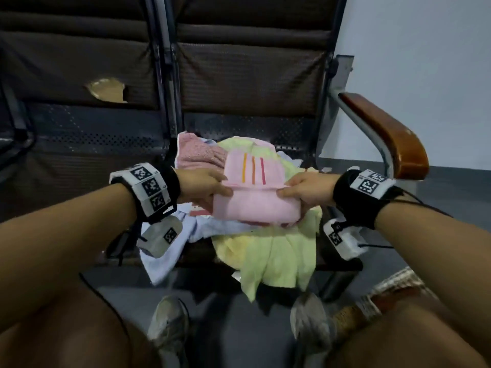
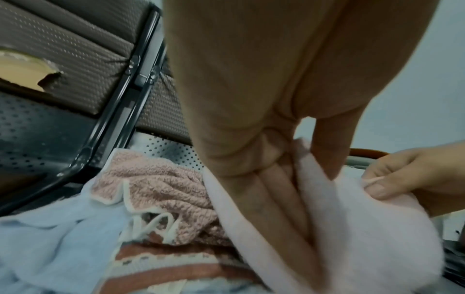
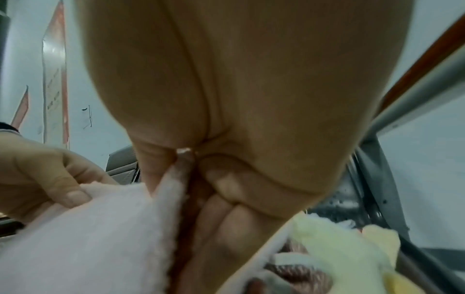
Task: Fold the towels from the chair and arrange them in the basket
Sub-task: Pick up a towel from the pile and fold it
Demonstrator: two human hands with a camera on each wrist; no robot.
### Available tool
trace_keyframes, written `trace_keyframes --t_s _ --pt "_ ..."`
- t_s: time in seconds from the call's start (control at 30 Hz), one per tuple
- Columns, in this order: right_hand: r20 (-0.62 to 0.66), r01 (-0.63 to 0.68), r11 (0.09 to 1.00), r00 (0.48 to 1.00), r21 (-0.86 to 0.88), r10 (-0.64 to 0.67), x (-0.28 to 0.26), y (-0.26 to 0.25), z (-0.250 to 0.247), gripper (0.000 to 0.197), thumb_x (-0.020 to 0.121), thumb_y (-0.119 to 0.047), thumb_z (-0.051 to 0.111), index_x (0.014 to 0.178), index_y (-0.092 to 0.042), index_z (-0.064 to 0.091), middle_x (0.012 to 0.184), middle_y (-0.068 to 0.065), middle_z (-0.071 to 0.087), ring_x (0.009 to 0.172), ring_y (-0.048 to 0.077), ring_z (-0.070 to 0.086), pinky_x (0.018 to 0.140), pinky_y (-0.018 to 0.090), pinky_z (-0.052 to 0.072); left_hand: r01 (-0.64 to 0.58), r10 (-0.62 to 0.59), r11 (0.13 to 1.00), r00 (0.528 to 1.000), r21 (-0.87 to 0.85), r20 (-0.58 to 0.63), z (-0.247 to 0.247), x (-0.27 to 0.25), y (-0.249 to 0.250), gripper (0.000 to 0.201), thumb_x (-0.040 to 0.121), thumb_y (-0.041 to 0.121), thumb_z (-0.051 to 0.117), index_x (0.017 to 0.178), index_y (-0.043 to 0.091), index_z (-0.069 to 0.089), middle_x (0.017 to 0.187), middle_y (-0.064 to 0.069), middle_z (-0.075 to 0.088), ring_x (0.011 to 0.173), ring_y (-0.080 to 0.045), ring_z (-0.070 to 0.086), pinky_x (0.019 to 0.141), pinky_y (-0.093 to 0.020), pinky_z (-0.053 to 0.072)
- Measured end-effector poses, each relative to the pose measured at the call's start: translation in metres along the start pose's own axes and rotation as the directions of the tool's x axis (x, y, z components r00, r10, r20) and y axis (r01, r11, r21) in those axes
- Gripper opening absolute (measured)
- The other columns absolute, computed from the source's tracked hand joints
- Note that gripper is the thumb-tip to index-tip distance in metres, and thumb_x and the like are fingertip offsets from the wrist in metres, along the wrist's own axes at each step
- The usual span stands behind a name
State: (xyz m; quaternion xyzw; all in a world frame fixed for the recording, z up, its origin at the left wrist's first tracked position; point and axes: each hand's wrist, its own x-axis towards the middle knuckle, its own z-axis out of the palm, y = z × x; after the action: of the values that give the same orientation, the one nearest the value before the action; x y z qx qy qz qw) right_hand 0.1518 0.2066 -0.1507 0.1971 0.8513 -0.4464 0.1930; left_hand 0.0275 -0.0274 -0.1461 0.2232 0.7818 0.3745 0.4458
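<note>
A folded pale pink towel [image 1: 255, 197] with orange and red stripes is held above the chair seat's towel pile. My left hand [image 1: 210, 185] pinches its left edge, thumb on top and fingers underneath; the left wrist view shows that hand [image 2: 297, 179] with the pink towel [image 2: 352, 228] between thumb and fingers. My right hand [image 1: 300, 191] pinches the right edge the same way, seen close in the right wrist view with the hand [image 3: 201, 199] on the towel [image 3: 95, 238]. Under it lie a yellow-green towel [image 1: 279, 256], a fluffy pink towel [image 1: 196, 152] and a light blue towel [image 1: 170, 251].
The dark perforated chair [image 1: 101, 139] has a torn backrest [image 1: 109, 90] and a brown wooden armrest [image 1: 388, 134] at right. A woven basket corner [image 1: 385, 296] shows on the grey floor at lower right. My knees and shoes [image 1: 170, 322] are below the seat.
</note>
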Motion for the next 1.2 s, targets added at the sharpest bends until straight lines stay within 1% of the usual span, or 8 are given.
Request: trace_keyframes --t_s 0.13,0.37,0.67,0.77,0.9,0.97,1.07,1.2 --pt "0.124 -0.07 0.996 0.99 0.055 0.063 0.006 0.016 0.013 0.029 0.097 -0.032 0.062 0.097 -0.004 0.069 0.084 0.011 0.068 0.066 0.021 0.066 0.059 0.032 0.057 0.115 -0.115 0.993 0.988 0.006 0.107 0.003 -0.002 -0.011 0.031 0.098 0.011 0.056 0.128 0.004 0.055 0.119 -0.026 0.067 0.096 -0.044 0.067 0.074 -0.043 0.062" --pt "-0.034 -0.1 0.977 0.994 0.187 0.108 0.038 0.009 0.004 0.01 0.08 -0.004 0.055 0.071 -0.008 0.051 0.062 0.009 0.048 0.047 0.02 0.046 0.044 0.025 0.04 0.05 -0.052 0.999 0.976 -0.015 -0.212 -0.011 0.046 -0.018 0.011 0.09 0.01 0.058 0.1 0.006 0.061 0.089 -0.013 0.059 0.073 -0.027 0.059 0.066 -0.034 0.054" --pt "-0.554 0.141 0.983 0.831 0.12 -0.051 0.114 0.0 0.007 0.026 0.091 -0.023 0.058 0.109 -0.011 0.073 0.105 0.012 0.074 0.1 0.031 0.069 0.092 0.045 0.055 -0.159 0.067 0.985 0.726 -0.072 -0.685 -0.023 0.11 -0.037 0.009 0.09 0.025 0.061 0.09 0.023 0.07 0.085 0.003 0.068 0.084 -0.021 0.065 0.069 -0.027 0.053" --pt "-0.575 0.107 0.994 0.815 0.038 -0.066 0.119 -0.003 0.012 0.04 0.093 -0.03 0.061 0.131 -0.015 0.06 0.126 0.007 0.065 0.116 0.025 0.061 0.104 0.035 0.046 -0.118 0.044 0.991 0.749 -0.067 -0.661 -0.022 0.117 -0.041 0.055 0.087 0.031 0.068 0.138 0.018 0.052 0.117 -0.001 0.061 0.106 -0.021 0.058 0.096 -0.029 0.047" --pt "-0.455 0.262 0.921 0.809 -0.287 -0.372 0.088 -0.001 0.028 0.019 0.092 -0.026 0.06 0.107 -0.023 0.071 0.108 -0.005 0.071 0.099 0.015 0.065 0.095 0.035 0.051 -0.219 0.273 0.962 0.716 0.165 -0.642 -0.015 0.102 -0.046 0.026 0.083 0.023 0.071 0.108 0.024 0.064 0.108 0.003 0.065 0.097 -0.017 0.062 0.088 -0.03 0.052" --pt "-0.302 0.309 0.879 0.853 -0.364 -0.425 0.073 0.01 0.036 0.016 0.091 -0.031 0.061 0.099 -0.025 0.074 0.1 -0.008 0.073 0.093 0.012 0.066 0.092 0.035 0.052 -0.272 0.321 0.947 0.797 0.171 -0.511 -0.006 0.088 -0.05 0.009 0.084 0.023 0.073 0.091 0.026 0.069 0.091 0.007 0.069 0.085 -0.015 0.064 0.074 -0.024 0.053" --pt "-0.122 0.241 0.845 0.934 -0.477 -0.336 0.059 0.03 0.039 0.043 0.089 -0.044 0.065 0.128 -0.026 0.063 0.126 -0.003 0.067 0.112 0.019 0.062 0.1 0.036 0.047 -0.251 0.355 0.899 0.897 0.358 -0.262 0.009 0.074 -0.062 0.043 0.076 0.038 0.081 0.115 0.025 0.068 0.112 0.006 0.068 0.101 -0.014 0.063 0.092 -0.031 0.051" --pt "-0.099 0.236 0.839 0.941 -0.491 -0.323 0.054 0.045 0.034 0.045 0.089 -0.036 0.067 0.131 -0.022 0.061 0.128 0.002 0.067 0.112 0.026 0.061 0.098 0.039 0.047 -0.197 0.393 0.756 0.899 0.624 -0.192 0.023 0.069 -0.068 0.08 0.072 0.032 0.083 0.141 0.021 0.046 0.136 -0.002 0.055 0.118 -0.024 0.054 0.1 -0.036 0.045"
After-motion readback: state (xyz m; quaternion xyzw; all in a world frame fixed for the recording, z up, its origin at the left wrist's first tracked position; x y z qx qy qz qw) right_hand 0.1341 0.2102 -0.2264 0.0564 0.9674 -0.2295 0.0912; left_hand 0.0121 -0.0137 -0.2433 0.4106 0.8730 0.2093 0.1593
